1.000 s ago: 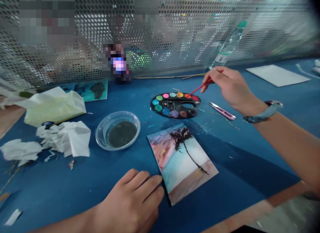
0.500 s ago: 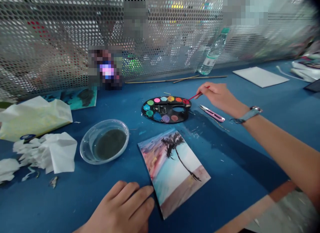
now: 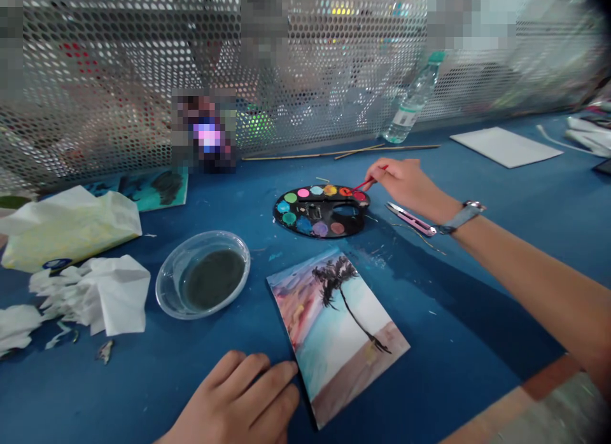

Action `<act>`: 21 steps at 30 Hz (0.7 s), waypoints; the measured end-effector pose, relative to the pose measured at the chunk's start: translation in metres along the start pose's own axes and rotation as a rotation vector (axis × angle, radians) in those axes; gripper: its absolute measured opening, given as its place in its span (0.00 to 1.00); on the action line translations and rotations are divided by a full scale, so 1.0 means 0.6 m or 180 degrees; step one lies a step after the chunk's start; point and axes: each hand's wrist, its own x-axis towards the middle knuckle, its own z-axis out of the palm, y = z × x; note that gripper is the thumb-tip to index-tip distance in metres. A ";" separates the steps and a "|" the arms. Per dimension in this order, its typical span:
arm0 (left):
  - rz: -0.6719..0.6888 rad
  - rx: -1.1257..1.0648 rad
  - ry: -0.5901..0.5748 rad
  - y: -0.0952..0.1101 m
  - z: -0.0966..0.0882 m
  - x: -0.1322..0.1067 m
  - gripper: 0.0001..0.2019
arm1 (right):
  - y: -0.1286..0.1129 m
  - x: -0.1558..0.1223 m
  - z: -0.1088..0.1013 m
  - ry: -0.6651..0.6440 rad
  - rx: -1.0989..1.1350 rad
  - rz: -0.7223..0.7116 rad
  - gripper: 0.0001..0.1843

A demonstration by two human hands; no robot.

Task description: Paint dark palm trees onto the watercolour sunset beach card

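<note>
My right hand [image 3: 401, 183] is shut on a thin red-handled paintbrush [image 3: 367, 182], whose tip touches the red pan of a black round watercolour palette [image 3: 322, 226]. On the blue table, a small painting of a dark palm tree on a beach [image 3: 346, 329] lies in front of the palette. My left hand [image 3: 236, 393] rests beside the painting's lower left edge, its fingertips against the edge. A wristwatch with a grey strap [image 3: 461, 217] sits on my right wrist.
A clear plastic bowl of murky water [image 3: 203, 275] stands left of the painting. Crumpled tissues [image 3: 95, 294] lie further left. Pink thread snips [image 3: 410, 218] lie right of the palette. Behind are thin sticks, a water bottle [image 3: 413, 100], white paper [image 3: 506, 147] and a perforated metal screen [image 3: 119, 69].
My right hand has moved left and down, bringing the brush tip from above the palette's right side onto its red pan. The whole view has shifted slightly; my left hand stays by the painting.
</note>
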 end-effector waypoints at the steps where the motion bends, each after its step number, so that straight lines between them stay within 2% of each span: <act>1: 0.0008 0.0022 0.0010 0.000 -0.001 0.002 0.17 | -0.001 0.001 0.002 0.0011 -0.0001 0.0000 0.22; 11: 0.0009 0.0044 0.0088 0.000 -0.001 0.002 0.17 | -0.005 0.012 0.003 -0.0068 -0.0053 -0.0021 0.24; 16: -0.0025 0.0071 0.0064 0.002 -0.004 0.006 0.17 | -0.011 0.027 0.007 0.0047 -0.0038 -0.0112 0.21; 21: 0.0032 0.0025 0.0132 0.002 -0.002 0.004 0.17 | -0.026 0.034 0.026 -0.0210 -0.0058 -0.0177 0.22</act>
